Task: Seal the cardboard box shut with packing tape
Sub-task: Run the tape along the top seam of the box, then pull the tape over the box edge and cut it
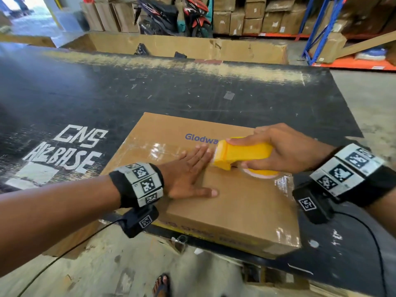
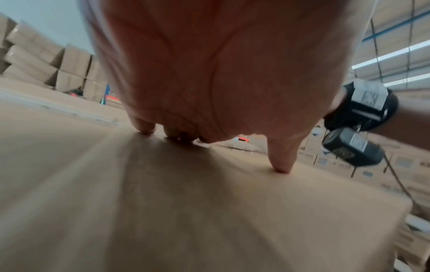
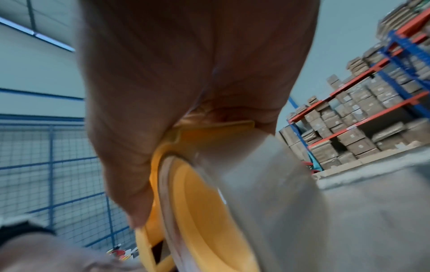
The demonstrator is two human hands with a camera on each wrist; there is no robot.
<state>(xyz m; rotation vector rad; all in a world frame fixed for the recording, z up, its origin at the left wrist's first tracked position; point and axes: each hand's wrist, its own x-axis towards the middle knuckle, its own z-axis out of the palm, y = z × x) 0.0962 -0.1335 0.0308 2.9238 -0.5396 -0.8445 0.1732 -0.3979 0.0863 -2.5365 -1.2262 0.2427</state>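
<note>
Now our left hand (image 1: 188,174) lies flat, fingers straight, on the cardboard box (image 1: 235,202) | our right hand (image 1: 285,146) grips the yellow tape dispenser (image 1: 242,153) on the box's top seam | box sits on the black table (image 1: 150,93).

Matt brown cardboard box (image 1: 235,206), glossy clear tape strip (image 1: 158,147), smooth yellow plastic dispenser (image 1: 242,153), scuffed black tabletop (image 1: 150,93)

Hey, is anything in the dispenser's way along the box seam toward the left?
Yes. The left hand lies flat on the box, fingertips right against the front of the yellow dispenser that the right hand grips.
</note>
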